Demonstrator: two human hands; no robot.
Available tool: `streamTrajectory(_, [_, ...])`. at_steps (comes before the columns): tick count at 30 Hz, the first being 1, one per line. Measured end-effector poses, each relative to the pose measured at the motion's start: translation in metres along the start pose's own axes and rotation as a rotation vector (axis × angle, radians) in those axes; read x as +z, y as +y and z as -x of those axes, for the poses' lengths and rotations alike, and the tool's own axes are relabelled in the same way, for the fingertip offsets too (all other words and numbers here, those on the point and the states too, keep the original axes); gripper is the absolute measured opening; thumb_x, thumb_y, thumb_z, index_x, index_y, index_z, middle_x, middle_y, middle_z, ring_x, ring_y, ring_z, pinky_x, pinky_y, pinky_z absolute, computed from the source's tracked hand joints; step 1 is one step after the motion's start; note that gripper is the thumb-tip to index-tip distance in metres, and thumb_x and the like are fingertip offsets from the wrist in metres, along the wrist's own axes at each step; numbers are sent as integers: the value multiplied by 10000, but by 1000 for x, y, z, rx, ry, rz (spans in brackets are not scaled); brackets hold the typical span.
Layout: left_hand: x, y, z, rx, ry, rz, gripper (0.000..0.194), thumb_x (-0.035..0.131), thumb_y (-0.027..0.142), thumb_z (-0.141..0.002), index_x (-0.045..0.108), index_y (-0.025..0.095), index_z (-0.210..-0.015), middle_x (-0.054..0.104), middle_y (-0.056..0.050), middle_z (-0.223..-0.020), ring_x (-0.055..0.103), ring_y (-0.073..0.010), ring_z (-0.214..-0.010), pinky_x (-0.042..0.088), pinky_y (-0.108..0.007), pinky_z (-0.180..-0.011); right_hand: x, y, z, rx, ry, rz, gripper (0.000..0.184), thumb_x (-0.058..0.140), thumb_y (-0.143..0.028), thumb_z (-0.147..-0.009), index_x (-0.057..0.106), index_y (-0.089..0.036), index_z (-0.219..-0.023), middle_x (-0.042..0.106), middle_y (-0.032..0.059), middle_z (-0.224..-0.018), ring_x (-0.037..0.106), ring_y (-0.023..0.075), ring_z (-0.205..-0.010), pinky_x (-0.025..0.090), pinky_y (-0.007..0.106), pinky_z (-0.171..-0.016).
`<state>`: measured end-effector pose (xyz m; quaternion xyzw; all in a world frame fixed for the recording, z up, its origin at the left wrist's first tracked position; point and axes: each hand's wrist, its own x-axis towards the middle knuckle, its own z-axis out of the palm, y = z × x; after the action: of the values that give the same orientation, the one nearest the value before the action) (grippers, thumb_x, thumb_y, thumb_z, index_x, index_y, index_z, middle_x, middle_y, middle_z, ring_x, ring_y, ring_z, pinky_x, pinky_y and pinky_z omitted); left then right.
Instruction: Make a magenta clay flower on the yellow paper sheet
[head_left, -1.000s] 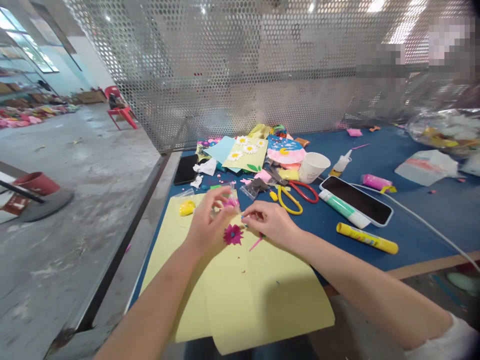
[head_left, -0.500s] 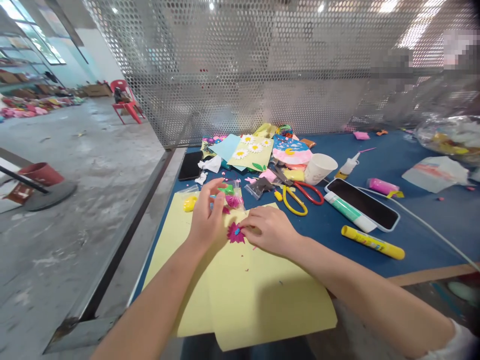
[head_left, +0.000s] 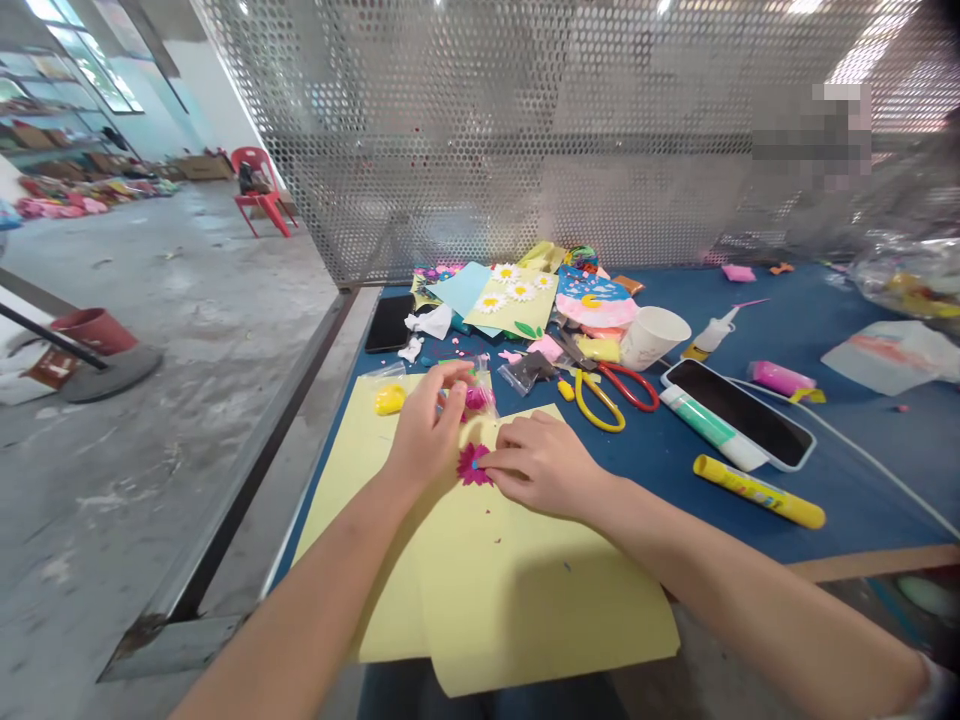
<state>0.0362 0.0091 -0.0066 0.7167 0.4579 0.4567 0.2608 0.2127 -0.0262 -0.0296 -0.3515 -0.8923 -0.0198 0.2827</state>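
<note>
A magenta flower (head_left: 469, 472) with pointed petals and a small blue centre lies on a pale yellow sheet (head_left: 540, 590). My right hand (head_left: 544, 465) reaches it from the right; its index fingertip presses on the blue centre, and the other fingers are curled in. Just up and left of the flower is my left hand (head_left: 424, 425), fingers bent and apart, with no object visible in it. Behind its fingertips sits a clear bag (head_left: 480, 395) with magenta stuff inside, partly hidden. A bag of yellow clay (head_left: 390, 400) lies left of that hand.
Scissors (head_left: 600, 400) with yellow and red handles, a white cup (head_left: 654, 337), a phone (head_left: 739, 412), a glue tube (head_left: 712, 428) and a yellow stick (head_left: 759, 491) lie to the right. Craft cards (head_left: 514, 300) and a black phone (head_left: 390, 323) are behind. A perforated metal panel (head_left: 487, 150) stands at the back.
My right index finger has straightened and moved from the flower's right edge onto its blue centre. My left hand stays beside it. The whole view has shifted slightly.
</note>
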Motion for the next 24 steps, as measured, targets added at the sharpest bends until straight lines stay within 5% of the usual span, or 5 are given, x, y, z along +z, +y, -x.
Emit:
streamTrajectory(6, [-1,1,-2,-9,-81,-115,244,410,231,-932,637,205,-1019,681,-32,-1005,616,-174,-913,493,-288,-754,-2,-4,0,-54,-59,68,224,546,-221,-869,743,-251,-767,576,-9,-634,462,129,-614,231,313,-619])
streamTrajectory(13, [-2,-1,-2,-1,-90,-150,243,404,223,-925,634,200,-1000,683,-33,-993,612,-181,-930,496,-289,-774,-1,-1,0,5,28,-7,257,512,-210,-876,738,-236,-755,578,-5,-613,493,124,-629,243,305,-619])
streamTrajectory(19, [-1,-2,-3,9,-103,-164,239,402,211,-919,638,207,-957,688,-20,-968,607,-175,-915,486,-283,-773,0,-1,2,2,-74,-36,245,528,-219,-878,742,-237,-759,592,3,-629,506,128,-641,256,304,-636])
streamTrajectory(24, [-3,-5,-4,-2,-125,-196,247,401,241,-916,641,215,-971,688,-26,-992,604,-193,-935,472,-305,-785,-7,9,0,60,-34,-153,208,545,-220,-882,750,-252,-894,648,14,-721,561,141,-711,291,308,-685])
